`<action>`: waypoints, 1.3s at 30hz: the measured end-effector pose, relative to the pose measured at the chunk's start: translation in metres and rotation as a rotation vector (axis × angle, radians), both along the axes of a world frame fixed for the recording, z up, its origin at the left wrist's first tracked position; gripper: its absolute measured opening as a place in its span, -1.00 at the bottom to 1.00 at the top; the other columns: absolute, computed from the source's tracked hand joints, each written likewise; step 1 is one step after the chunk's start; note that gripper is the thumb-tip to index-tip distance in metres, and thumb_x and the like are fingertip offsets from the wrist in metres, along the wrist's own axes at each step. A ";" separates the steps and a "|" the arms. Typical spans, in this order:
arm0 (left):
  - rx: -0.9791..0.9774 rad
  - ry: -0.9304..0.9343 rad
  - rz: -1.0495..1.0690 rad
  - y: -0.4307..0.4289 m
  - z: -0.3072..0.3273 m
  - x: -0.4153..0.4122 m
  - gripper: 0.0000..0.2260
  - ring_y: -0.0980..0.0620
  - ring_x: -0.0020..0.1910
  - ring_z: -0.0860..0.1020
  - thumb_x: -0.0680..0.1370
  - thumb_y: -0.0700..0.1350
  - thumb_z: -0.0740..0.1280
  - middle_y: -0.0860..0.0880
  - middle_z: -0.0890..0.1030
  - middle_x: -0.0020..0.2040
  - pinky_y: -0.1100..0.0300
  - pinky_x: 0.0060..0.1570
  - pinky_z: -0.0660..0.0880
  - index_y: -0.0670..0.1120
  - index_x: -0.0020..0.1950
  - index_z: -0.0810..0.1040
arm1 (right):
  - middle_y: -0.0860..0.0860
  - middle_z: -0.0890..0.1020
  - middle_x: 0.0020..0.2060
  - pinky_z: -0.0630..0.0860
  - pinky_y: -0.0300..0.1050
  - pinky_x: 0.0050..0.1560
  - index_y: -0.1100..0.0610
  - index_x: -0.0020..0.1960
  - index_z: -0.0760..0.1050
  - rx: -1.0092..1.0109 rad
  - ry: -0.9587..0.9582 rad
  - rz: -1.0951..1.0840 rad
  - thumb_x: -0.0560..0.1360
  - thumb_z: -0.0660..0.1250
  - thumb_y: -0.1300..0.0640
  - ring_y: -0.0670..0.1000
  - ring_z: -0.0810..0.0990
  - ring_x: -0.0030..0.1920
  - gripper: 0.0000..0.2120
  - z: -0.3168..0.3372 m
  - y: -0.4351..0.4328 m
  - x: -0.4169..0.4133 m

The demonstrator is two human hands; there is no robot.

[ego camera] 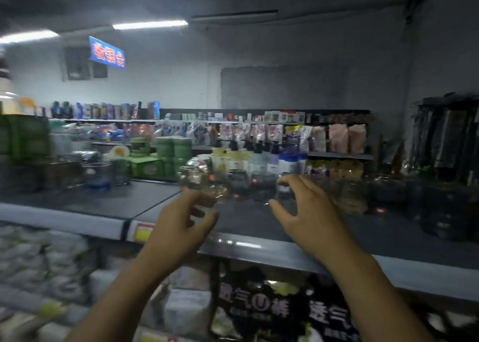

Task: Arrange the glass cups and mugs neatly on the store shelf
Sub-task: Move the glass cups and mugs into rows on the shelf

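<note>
Left hand (181,219) grips a blurred clear cup (204,199); right hand (303,212) open near glasses (259,186). Fragile, slippery: hold by walls.

I see a dark store shelf (98,206) running across the view, its grey front rail carrying a yellow and red price tag (143,231). A seam splits it into two boards. On the right board stands a blurred cluster of clear glass cups (207,183), with darker glass pieces (440,212) further right; I cannot count them. On the left board sit wire baskets (97,173) and green boxes (149,166) toward the back. Behind the cups stands a row of pump bottles (248,157); I cannot tell whether they rest on this same shelf.
</note>
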State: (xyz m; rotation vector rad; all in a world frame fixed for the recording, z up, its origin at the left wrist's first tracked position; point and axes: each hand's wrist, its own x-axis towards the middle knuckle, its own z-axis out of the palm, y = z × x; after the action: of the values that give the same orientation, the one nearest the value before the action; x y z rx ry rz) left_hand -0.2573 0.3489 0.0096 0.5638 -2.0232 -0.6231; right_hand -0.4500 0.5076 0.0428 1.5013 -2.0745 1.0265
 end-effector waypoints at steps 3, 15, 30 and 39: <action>0.036 0.016 0.076 -0.039 -0.003 0.072 -0.87 0.17 -0.05 0.65 0.56 -0.01 0.45 0.19 0.68 0.04 0.05 -0.05 0.65 0.13 0.10 0.64 | -0.11 0.48 0.28 0.50 -0.02 0.17 -0.07 0.32 0.40 0.023 -0.039 0.129 0.60 0.33 -0.11 0.01 0.51 0.19 -0.67 -0.006 -0.061 0.061; 0.045 0.044 0.407 -0.221 -0.020 0.283 -0.88 0.27 -0.04 0.61 0.59 0.01 0.40 0.22 0.64 0.04 0.30 -0.21 0.59 0.12 0.12 0.63 | -0.09 0.48 0.34 0.51 0.02 0.21 -0.05 0.34 0.43 0.013 -0.086 0.515 0.59 0.34 -0.10 0.01 0.49 0.27 -0.65 -0.031 -0.334 0.261; -0.017 -0.082 0.535 -0.466 -0.009 0.415 -0.83 0.29 0.02 0.59 0.60 0.02 0.38 0.22 0.64 0.05 0.21 -0.02 0.59 0.08 0.18 0.62 | -0.08 0.49 0.14 0.53 0.02 0.11 -0.03 0.24 0.46 0.033 -0.099 0.564 0.57 0.36 -0.05 0.00 0.51 0.12 -0.72 -0.031 -0.588 0.400; -0.005 -0.206 0.615 -0.609 -0.017 0.450 -0.71 0.04 -0.04 0.61 0.55 0.05 0.38 -0.02 0.64 0.11 0.07 0.05 0.56 -0.03 0.22 0.59 | -0.03 0.47 0.22 0.55 0.05 0.08 -0.02 0.29 0.43 -0.015 -0.138 0.203 0.54 0.39 -0.14 0.05 0.53 0.14 -0.60 -0.031 -0.651 0.431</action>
State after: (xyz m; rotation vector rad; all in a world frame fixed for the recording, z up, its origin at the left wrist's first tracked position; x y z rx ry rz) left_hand 0.1923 -0.2606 -0.0072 1.2220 -1.8887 -0.1907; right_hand -0.0194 -0.1431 0.0116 1.7046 -2.0306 1.2499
